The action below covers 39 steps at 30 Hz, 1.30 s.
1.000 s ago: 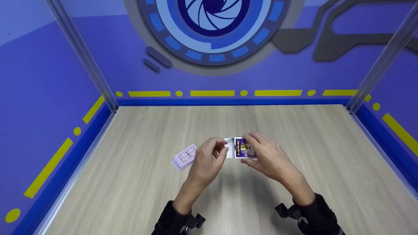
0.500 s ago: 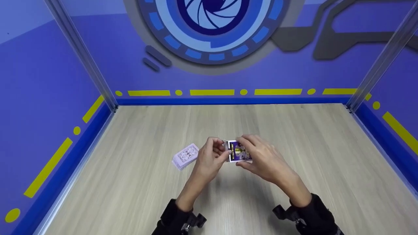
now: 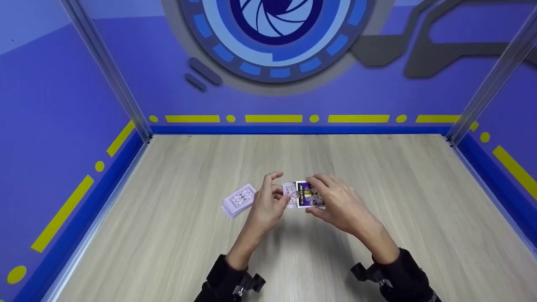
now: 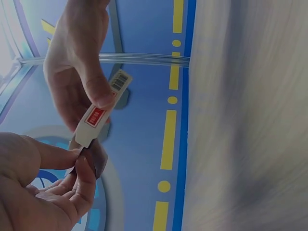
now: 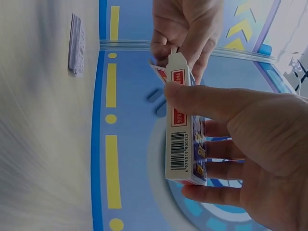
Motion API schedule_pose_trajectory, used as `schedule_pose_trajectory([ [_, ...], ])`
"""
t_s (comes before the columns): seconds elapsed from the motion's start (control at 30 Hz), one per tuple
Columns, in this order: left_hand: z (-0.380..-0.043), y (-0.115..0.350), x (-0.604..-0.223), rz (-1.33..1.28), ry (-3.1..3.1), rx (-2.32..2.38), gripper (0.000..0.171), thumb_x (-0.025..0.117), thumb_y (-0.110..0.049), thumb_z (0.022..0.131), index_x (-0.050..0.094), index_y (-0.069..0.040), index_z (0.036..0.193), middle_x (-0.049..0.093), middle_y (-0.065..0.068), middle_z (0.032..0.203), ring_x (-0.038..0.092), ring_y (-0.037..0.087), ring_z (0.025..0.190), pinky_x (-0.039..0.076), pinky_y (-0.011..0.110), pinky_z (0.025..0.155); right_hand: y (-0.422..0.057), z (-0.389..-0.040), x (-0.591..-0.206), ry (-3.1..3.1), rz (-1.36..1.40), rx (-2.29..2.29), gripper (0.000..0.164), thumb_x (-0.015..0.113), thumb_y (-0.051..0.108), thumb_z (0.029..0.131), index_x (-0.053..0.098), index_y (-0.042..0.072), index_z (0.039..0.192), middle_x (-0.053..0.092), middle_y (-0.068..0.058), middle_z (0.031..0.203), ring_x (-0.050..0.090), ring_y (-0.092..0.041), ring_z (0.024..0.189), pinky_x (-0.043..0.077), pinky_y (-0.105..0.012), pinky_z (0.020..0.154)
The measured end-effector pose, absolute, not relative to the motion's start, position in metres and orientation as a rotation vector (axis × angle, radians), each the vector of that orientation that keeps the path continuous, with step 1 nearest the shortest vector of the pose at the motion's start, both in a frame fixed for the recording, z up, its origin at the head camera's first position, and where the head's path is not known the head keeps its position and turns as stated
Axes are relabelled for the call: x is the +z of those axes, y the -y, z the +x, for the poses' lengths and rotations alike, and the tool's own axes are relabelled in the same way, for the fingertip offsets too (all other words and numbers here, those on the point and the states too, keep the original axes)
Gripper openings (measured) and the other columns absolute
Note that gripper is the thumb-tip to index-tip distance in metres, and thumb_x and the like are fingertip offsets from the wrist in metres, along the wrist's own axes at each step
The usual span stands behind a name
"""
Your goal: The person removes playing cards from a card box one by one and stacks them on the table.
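Raised above the table, a playing card box point(image 3: 309, 194) with a dark purple printed face is gripped by my right hand point(image 3: 346, 205), its thumb on one narrow side and fingers on the other. Patterned playing cards point(image 3: 290, 194) stick out of its left end, where my left hand point(image 3: 268, 205) pinches them between thumb and fingers. A barcode and red label mark the box's narrow side point(image 5: 178, 149) in the right wrist view. A small flap point(image 5: 159, 72) stands out at its open end. How many cards are pinched is hidden.
A stack of pale pink playing cards point(image 3: 240, 200) lies on the wooden table point(image 3: 176, 235), just left of my left hand. Blue printed walls point(image 3: 272, 105) enclose the back and sides, with metal posts at the corners.
The box's left end showed a white flap first, then my left fingers closed in on it. Patterned cards now protrude there, and my left index finger has lifted. The stack stays put.
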<state>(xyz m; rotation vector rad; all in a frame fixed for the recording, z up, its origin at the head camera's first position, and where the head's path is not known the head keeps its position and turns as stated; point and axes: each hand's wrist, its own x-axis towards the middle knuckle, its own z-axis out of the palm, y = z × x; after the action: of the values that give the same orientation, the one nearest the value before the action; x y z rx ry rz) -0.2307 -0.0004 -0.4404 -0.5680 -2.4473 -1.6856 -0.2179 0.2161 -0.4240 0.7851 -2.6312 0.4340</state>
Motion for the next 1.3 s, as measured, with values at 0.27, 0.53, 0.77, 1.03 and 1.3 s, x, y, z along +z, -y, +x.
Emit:
schedule_pose_trajectory([
  [0.27, -0.227, 0.008, -0.427, -0.612, 2.441, -1.578, 0.055, 0.064, 0.007, 0.093, 0.051, -0.001, 0.146, 0.061, 0.012, 0.117, 0.060, 0.013, 0.085, 0.051, 0.023, 0.070, -0.220, -0.219, -0.425, 2.656, 0.746, 0.447, 0.070, 0.092, 0.032, 0.079, 0.061, 0.005, 0.136, 0.064, -0.013, 0.128, 0.064, -0.029, 0.112, 0.057, -0.047, 0.082],
  [0.53, -0.221, 0.017, -0.424, -0.758, 2.619, -1.087, 0.062, 0.087, -0.021, 0.084, 0.060, -0.007, 0.137, 0.047, 0.007, 0.124, 0.055, 0.018, 0.100, 0.051, 0.031, 0.085, -0.219, -0.220, -0.426, 2.649, 0.772, 0.461, 0.070, 0.092, 0.031, 0.079, 0.061, 0.004, 0.135, 0.064, -0.013, 0.127, 0.064, -0.030, 0.112, 0.056, -0.048, 0.085],
  [0.77, -0.226, 0.018, -0.430, -0.860, 2.540, -0.670, 0.070, 0.095, -0.027, 0.072, 0.060, -0.005, 0.127, 0.051, 0.008, 0.120, 0.053, 0.022, 0.108, 0.048, 0.036, 0.098, -0.219, -0.221, -0.429, 2.645, 0.796, 0.455, 0.071, 0.093, 0.031, 0.077, 0.061, 0.003, 0.135, 0.064, -0.013, 0.127, 0.063, -0.030, 0.115, 0.055, -0.048, 0.090],
  [1.03, -0.231, 0.029, -0.427, -0.908, 2.548, -0.576, 0.067, 0.091, -0.030, 0.079, 0.063, -0.008, 0.135, 0.055, 0.007, 0.117, 0.052, 0.022, 0.105, 0.047, 0.037, 0.093, -0.223, -0.221, -0.424, 2.676, 0.752, 0.459, 0.071, 0.092, 0.030, 0.079, 0.060, 0.003, 0.136, 0.063, -0.016, 0.130, 0.063, -0.032, 0.115, 0.055, -0.049, 0.088],
  [1.3, -0.236, 0.050, -0.416, -0.768, 2.586, -0.745, 0.066, 0.091, -0.032, 0.080, 0.063, -0.004, 0.132, 0.056, 0.007, 0.119, 0.052, 0.020, 0.101, 0.048, 0.036, 0.089, -0.233, -0.221, -0.417, 2.686, 0.672, 0.490, 0.070, 0.091, 0.028, 0.080, 0.059, 0.003, 0.137, 0.062, -0.018, 0.131, 0.065, -0.032, 0.108, 0.057, -0.048, 0.081],
])
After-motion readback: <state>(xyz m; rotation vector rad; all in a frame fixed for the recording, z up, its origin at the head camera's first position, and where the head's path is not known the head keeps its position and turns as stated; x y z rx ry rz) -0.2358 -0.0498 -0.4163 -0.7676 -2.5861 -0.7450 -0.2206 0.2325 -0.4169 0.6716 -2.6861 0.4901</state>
